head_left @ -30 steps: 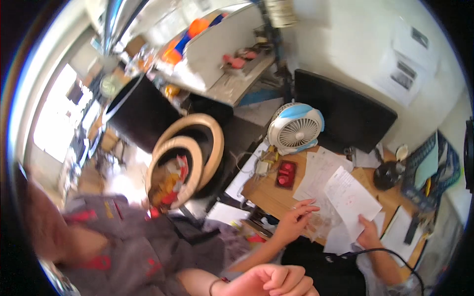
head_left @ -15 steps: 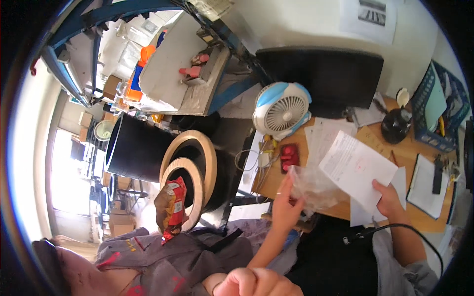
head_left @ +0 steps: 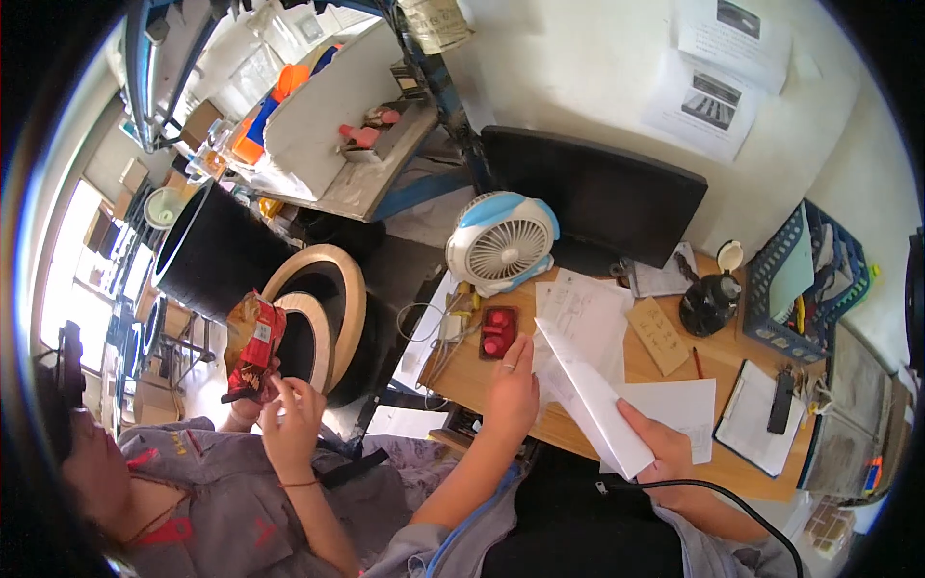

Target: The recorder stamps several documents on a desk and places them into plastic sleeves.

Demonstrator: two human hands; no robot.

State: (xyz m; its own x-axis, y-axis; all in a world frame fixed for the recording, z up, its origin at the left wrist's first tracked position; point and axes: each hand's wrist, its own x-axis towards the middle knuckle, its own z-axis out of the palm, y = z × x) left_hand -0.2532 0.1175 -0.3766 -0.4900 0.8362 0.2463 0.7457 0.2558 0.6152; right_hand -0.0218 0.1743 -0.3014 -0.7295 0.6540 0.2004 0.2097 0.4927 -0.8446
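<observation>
My right hand (head_left: 665,448) grips a folded white sheet (head_left: 590,403) at its lower corner, lifted over the tabletop (head_left: 482,380); my left hand (head_left: 513,390) lies flat, fingers spread, on the papers beside it. Beyond sit a red box (head_left: 498,332) and a small fan (head_left: 501,243)

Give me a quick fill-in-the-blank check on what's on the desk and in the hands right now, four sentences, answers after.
1. The right hand holds a folded sheet of ____ paper.
2. The left hand rests flat on the wooden desk, just below a small ____ object.
3. Behind that object stands a blue and white ____.
4. The person at the left holds a red snack ____.

Missing words: white; red; fan; packet
</observation>
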